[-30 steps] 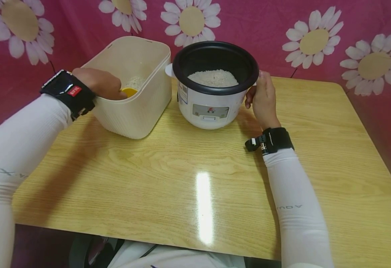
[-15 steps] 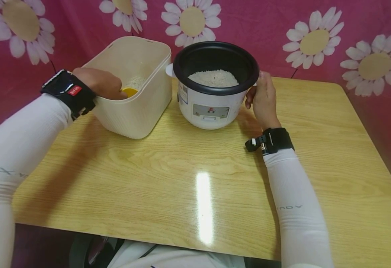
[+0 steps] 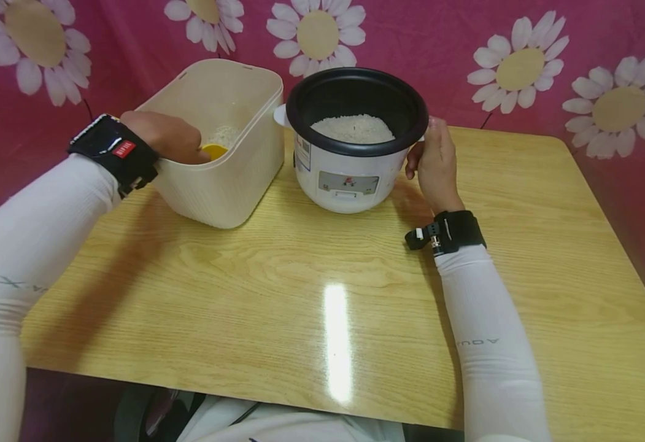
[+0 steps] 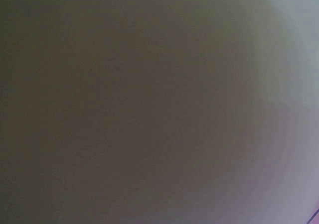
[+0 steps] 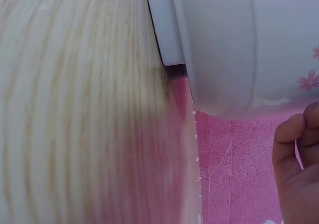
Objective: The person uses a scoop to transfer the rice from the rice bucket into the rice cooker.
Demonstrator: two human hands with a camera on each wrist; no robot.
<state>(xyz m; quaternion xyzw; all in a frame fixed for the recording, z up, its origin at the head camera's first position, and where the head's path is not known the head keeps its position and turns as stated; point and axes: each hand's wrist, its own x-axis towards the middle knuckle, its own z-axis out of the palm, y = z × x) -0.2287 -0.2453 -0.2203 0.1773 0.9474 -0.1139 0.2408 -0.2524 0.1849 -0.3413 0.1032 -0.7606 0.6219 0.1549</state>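
Observation:
My left hand (image 3: 166, 136) reaches over the near rim of a cream ribbed bin (image 3: 220, 196) and grips a yellow scoop (image 3: 214, 151) inside it. Loose rice (image 3: 225, 135) shows beyond the scoop, whose handle the fingers hide. To the right, a white rice cooker (image 3: 308, 184) with a black inner pot (image 3: 294, 110) stands uncovered, white rice (image 3: 353, 129) in the pot. My right hand (image 3: 437, 162) holds the cooker's right side handle. In the right wrist view, its thumb and fingers (image 5: 290, 129) are up against the cooker's flower-printed wall (image 5: 279, 45).
Both containers stand at the back of a wood-grain table (image 3: 256, 307), the bin close to the cooker's left handle (image 3: 280, 115). A pink daisy-print cloth (image 3: 427, 37) hangs right behind them. A pale blurred surface fills most of the left wrist view.

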